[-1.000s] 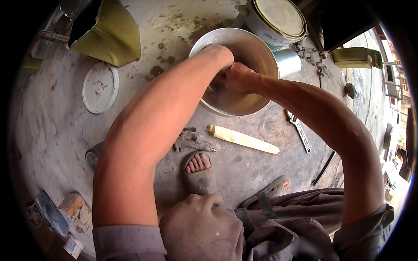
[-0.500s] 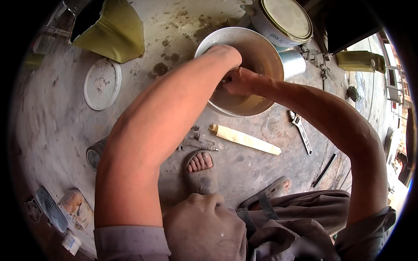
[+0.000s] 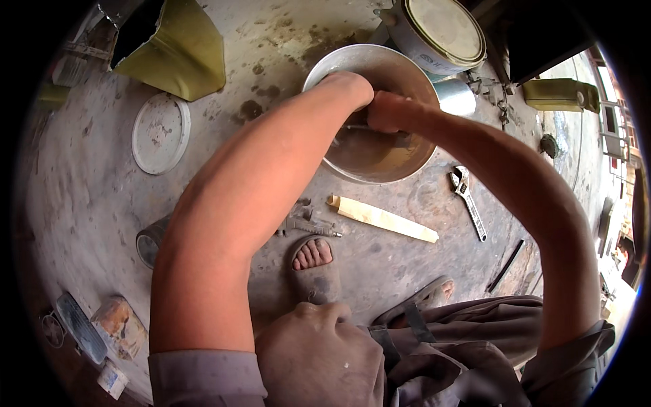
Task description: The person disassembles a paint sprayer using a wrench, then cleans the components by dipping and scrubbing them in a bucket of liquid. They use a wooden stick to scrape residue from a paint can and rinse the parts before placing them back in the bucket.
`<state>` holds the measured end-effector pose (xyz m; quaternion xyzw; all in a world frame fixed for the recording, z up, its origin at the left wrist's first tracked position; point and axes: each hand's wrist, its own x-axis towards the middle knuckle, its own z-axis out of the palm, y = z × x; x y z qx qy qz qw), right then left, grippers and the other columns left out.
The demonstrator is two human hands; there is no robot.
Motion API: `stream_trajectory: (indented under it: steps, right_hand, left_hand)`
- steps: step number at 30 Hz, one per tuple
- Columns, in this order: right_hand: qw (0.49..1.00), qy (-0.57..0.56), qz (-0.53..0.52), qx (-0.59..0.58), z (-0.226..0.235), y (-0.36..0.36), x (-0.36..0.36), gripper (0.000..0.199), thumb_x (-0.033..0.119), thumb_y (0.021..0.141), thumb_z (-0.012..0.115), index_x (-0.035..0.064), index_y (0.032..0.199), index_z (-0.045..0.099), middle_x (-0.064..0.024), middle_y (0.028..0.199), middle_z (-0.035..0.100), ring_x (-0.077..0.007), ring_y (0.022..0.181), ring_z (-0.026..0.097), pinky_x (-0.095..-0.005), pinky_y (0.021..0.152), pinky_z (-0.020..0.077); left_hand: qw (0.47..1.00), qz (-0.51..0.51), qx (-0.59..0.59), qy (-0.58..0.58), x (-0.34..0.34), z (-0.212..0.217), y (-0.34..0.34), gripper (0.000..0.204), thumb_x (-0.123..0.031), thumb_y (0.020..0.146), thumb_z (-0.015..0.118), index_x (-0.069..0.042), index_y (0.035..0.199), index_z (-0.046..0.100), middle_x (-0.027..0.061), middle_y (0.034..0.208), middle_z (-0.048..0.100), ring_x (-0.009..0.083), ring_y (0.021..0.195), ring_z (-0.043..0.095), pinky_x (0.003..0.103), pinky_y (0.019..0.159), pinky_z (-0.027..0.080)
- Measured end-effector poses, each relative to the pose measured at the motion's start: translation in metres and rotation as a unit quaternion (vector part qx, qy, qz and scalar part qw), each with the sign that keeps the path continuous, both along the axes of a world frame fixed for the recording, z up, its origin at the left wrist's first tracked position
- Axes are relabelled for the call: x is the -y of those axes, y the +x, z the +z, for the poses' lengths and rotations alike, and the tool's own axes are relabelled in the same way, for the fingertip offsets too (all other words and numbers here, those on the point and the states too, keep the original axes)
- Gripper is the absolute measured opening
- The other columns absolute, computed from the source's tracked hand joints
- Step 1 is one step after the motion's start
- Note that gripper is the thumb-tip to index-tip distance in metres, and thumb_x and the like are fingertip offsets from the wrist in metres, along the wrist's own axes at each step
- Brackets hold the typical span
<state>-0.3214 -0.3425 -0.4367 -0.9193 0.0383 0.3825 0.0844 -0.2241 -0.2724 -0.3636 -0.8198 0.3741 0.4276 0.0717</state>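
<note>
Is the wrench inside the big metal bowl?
No, the wrench lies on the dusty floor to the right of the bowl, outside its rim, while both hands are in the bowl.

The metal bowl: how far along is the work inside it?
Done: brownish mix already lies in the metal bowl. In hand: left hand and right hand meet over it, working inside. Left: cannot tell; the wooden stick and wrench lie untouched on the floor.
</note>
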Motion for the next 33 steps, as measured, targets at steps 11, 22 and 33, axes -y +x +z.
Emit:
stream_trajectory:
  steps: [11, 22, 33]
  right_hand:
    - [0.997, 0.069, -0.024, 0.022, 0.048, -0.025, -0.010, 0.025, 0.012, 0.080, 0.059, 0.0002, 0.096, 0.074, -0.0191, 0.088, 0.073, -0.0342, 0.085, 0.072, -0.0447, 0.076, 0.0569]
    - [0.933, 0.108, -0.111, 0.325, 0.176, -0.116, -0.029, 0.014, 0.003, 0.093, 0.058, -0.0028, 0.105, 0.063, -0.0193, 0.077, 0.069, -0.0313, 0.064, 0.069, -0.0409, 0.057, 0.0548]
    - [0.871, 0.174, -0.246, 0.389, 0.177, -0.168, -0.041, 0.027, 0.005, 0.095, 0.056, -0.0007, 0.121, 0.061, -0.0257, 0.093, 0.068, -0.0413, 0.073, 0.068, -0.0459, 0.065, 0.0560]
  left_hand:
    - [0.996, -0.086, -0.006, 0.029, 0.003, -0.014, -0.007, 0.040, -0.024, 0.086, 0.063, -0.014, 0.124, 0.069, 0.0139, 0.131, 0.064, 0.0301, 0.121, 0.062, 0.043, 0.099, 0.049]
    - [0.970, -0.225, 0.032, -0.083, 0.012, -0.080, -0.029, 0.044, -0.022, 0.091, 0.060, -0.012, 0.134, 0.062, 0.0126, 0.141, 0.056, 0.0285, 0.131, 0.053, 0.040, 0.111, 0.040]
    - [0.984, -0.034, -0.037, -0.173, 0.014, -0.046, -0.025, 0.031, -0.028, 0.096, 0.054, -0.001, 0.102, 0.069, 0.0209, 0.098, 0.067, 0.0311, 0.085, 0.066, 0.042, 0.072, 0.052]
